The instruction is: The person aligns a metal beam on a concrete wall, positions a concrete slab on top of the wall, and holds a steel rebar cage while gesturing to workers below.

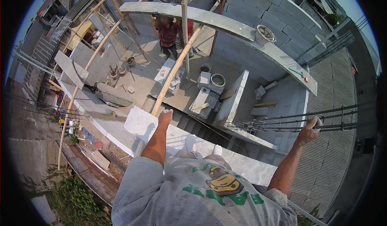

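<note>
My left hand [165,116] is closed, its fingers curled near the lower end of a long bamboo pole [173,76]; whether it holds anything is hidden. Out to the right, my right hand [309,130] is wrapped round a rebar cage [282,123] of long dark rods with cross ties. Beneath me, my feet in white footwear [217,150] stand on a pale wall-top slab [238,161].
Below lies a floor with a stairwell opening [195,128], stacked blocks [206,101] and buckets [218,80]. A person [168,34] stands there. A bucket [264,34] sits on the curved ledge [229,23]. A corrugated roof [332,93] is at the right.
</note>
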